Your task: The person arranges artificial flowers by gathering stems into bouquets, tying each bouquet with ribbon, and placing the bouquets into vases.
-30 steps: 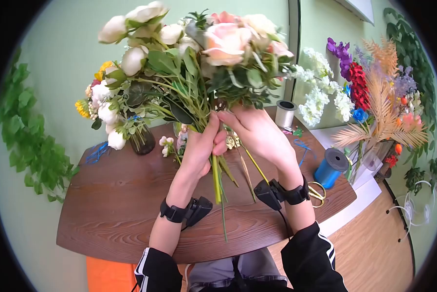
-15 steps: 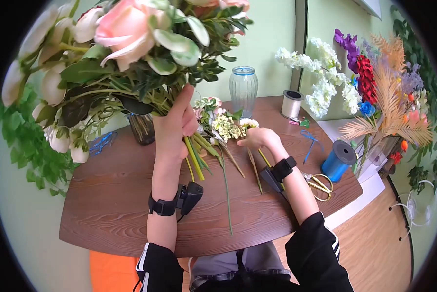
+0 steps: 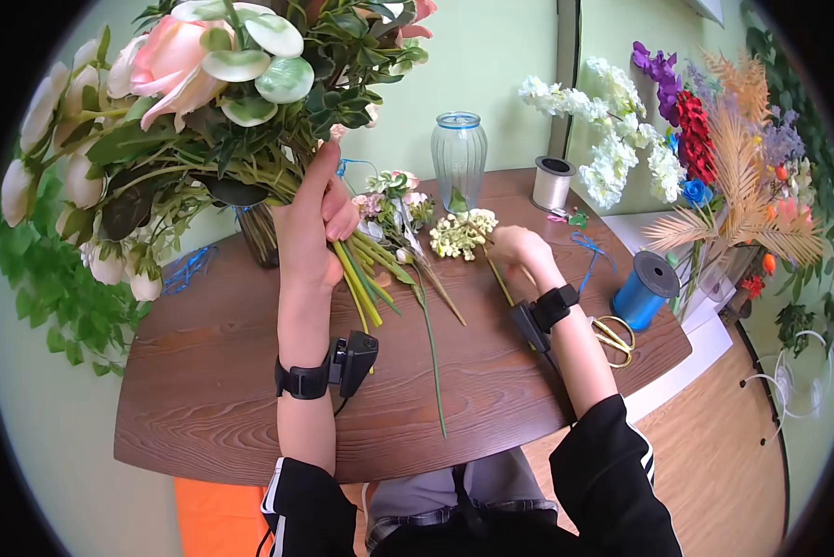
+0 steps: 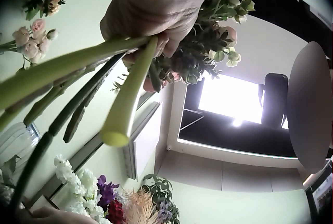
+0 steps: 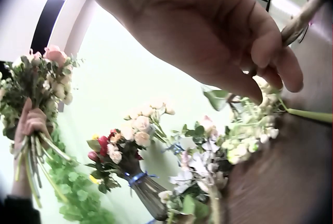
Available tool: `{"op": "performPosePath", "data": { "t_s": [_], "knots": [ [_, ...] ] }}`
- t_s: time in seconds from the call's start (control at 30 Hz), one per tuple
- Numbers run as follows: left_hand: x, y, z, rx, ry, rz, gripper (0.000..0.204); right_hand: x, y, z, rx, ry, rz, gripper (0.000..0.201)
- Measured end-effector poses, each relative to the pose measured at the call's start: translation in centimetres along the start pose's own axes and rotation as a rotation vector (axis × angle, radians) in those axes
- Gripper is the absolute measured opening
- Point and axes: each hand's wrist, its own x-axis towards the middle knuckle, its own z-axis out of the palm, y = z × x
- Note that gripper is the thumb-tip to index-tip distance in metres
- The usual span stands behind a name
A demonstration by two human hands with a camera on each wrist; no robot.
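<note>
My left hand (image 3: 310,218) grips the stems of a large bouquet (image 3: 180,70) with a pink rose, white blooms and green leaves, held up at the left. Below the fist the cut green stems (image 4: 122,99) fan out. Over the right half of the table, my right hand (image 3: 524,252) bends down beside a cream blossom spray (image 3: 463,234). In the right wrist view its fingertips pinch a brown flower stem (image 5: 301,22); the flower head at its end is hidden. More pink and white flowers (image 3: 394,200) lie on the table between the hands.
Behind the loose flowers stands a clear glass vase (image 3: 459,162). On the right are a white spool (image 3: 553,184), a blue ribbon spool (image 3: 645,292) and yellow-handled scissors (image 3: 617,341). A dark vase (image 3: 257,237) stands behind the bouquet. Tall colourful flowers (image 3: 696,139) fill the right side.
My right hand has left the bouquet, come down to the table flowers and taken hold of a brown stem. My left hand has carried the bouquet to the left, uncovering the glass vase.
</note>
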Motion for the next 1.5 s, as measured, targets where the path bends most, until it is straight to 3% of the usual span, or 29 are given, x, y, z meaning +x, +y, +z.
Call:
{"op": "performPosePath", "data": {
  "t_s": [0.17,0.2,0.3,0.4,0.5,0.6,0.7,0.73,0.83,0.9,0.93,1.03,1.23,1.37,1.47,1.5],
  "knots": [
    [-0.2,0.4,0.2,0.02,0.013,0.008,0.021,2.2,0.4,2.1,-0.169,-0.157,0.079,0.027],
    [-0.2,0.5,0.0,0.017,0.008,0.01,0.021,2.2,0.3,2.8,-0.236,-0.037,0.032,0.026],
    [-0.3,0.5,0.0,0.002,-0.012,0.022,0.021,1.3,-0.1,2.8,-0.269,0.032,-0.054,0.026],
    [-0.3,0.7,0.0,0.011,-0.011,0.024,0.021,1.7,0.3,1.7,0.066,-0.179,0.103,0.028],
    [-0.3,0.8,-0.2,0.009,-0.018,0.032,0.021,3.0,2.2,1.7,0.444,-0.211,-0.093,0.021],
    [-0.2,0.9,-0.2,0.013,-0.023,0.038,0.022,2.5,1.6,0.5,0.432,0.038,-0.154,0.019],
    [-0.2,1.1,-0.4,0.004,-0.037,0.048,0.022,3.3,0.7,1.1,0.773,0.175,-0.185,0.036],
    [-0.2,1.1,-0.5,-0.003,-0.038,0.047,0.022,3.4,0.3,1.3,0.748,0.219,-0.194,0.056],
    [-0.1,1.1,-0.7,-0.026,-0.047,0.047,0.022,1.3,-3.1,1.5,0.736,0.234,-0.188,0.063],
    [-0.1,1.3,-0.9,-0.04,-0.063,0.054,0.022,3.2,-4.0,3.7,0.677,0.156,-0.166,0.067],
    [-0.1,1.3,-0.9,-0.044,-0.056,0.052,0.022,2.5,-4.5,4.1,0.618,0.17,-0.244,0.066],
    [-0.1,1.6,-0.8,-0.05,-0.043,0.053,0.022,1.5,-5.4,4.4,0.511,-0.061,-0.273,0.061],
    [-0.2,1.7,-0.9,-0.065,-0.073,0.063,0.022,1.9,-6.0,6.1,0.589,-0.179,-0.337,0.051],
    [0.0,1.6,-1.3,-0.066,-0.079,0.062,0.022,1.0,-6.5,5.1,0.511,-0.001,-0.295,0.05],
    [0.1,1.5,-1.3,-0.063,-0.076,0.067,0.022,1.6,-5.9,5.2,0.57,0.161,-0.384,0.05],
    [0.1,1.4,-1.3,-0.06,-0.074,0.069,0.022,1.7,-5.5,5.0,0.629,0.142,-0.38,0.051]
  ]
}}
